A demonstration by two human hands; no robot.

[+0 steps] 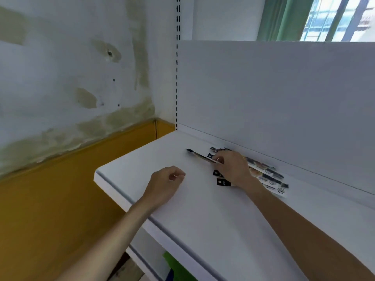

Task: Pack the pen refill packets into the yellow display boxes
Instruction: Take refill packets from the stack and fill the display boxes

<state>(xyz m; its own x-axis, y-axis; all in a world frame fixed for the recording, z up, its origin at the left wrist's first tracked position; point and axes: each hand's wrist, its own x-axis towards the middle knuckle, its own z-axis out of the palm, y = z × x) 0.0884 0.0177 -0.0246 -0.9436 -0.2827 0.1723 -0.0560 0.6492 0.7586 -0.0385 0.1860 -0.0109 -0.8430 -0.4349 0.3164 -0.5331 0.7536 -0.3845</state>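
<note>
Right grip (231,168) around refill packet (197,155) end

Right of centre, the right hand (233,169) pinches 1 refill packet (199,157) over the pile (265,175); the curled left hand (164,183) rests on the shelf (203,216).
</note>
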